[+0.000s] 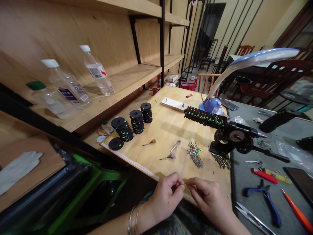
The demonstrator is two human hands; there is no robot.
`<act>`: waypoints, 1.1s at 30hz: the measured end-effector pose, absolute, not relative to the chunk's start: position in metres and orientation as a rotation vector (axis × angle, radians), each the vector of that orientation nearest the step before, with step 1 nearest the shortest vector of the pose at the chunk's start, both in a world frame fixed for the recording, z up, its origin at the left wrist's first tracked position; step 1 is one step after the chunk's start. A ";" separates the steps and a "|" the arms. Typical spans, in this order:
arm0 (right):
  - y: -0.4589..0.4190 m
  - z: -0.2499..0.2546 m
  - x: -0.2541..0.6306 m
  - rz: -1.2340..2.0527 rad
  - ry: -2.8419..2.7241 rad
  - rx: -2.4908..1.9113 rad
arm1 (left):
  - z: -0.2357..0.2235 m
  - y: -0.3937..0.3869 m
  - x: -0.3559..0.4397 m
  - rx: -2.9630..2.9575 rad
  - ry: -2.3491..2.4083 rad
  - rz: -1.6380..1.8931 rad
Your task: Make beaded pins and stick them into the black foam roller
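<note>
Both hands meet above the table's front edge. My left hand point(168, 193), two bangles on its wrist, has thumb and forefinger pinched together. Fingertip to fingertip with it, my right hand point(207, 195) pinches too. Whatever lies between them is too small to make out. Just beyond are a pile of small coloured beads point(194, 148) with thin metal pieces, and a heap of brass-coloured pieces point(221, 161). Small bundles of thin strands point(169, 156) lie to the left. A hand-cranked device point(236, 135) carries a row of black foam discs point(205, 117) wound with coloured bits.
Stacks of black foam spools point(123, 129) stand at the table's left edge. A blue lamp point(212, 103) rises behind the device. On the grey mat at right lie blue-handled cutters point(265, 199), scissors point(251, 217), an orange-handled tool point(297, 210) and a red lighter point(264, 175). Bottles point(97, 71) stand on the left shelf.
</note>
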State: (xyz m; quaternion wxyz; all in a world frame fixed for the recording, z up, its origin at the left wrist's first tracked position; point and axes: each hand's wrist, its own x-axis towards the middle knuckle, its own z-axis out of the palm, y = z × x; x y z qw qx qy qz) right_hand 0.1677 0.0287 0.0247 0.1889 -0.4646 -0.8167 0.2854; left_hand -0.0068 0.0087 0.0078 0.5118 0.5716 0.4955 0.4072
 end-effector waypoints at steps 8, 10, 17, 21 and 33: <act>0.029 0.028 0.173 0.843 -2.260 -1.285 | 0.012 0.011 -0.010 1.336 1.185 0.997; 0.028 0.032 0.175 0.868 -2.246 -1.316 | 0.012 0.012 -0.012 1.326 1.188 1.000; 0.032 0.038 0.178 0.790 -2.351 -1.329 | 0.011 0.011 -0.017 1.331 1.197 1.027; 0.037 0.040 0.180 0.755 -2.359 -1.316 | 0.010 0.012 -0.019 1.326 1.190 1.052; 0.038 0.040 0.180 0.546 -2.430 -1.223 | 0.007 0.013 -0.017 1.333 1.189 1.035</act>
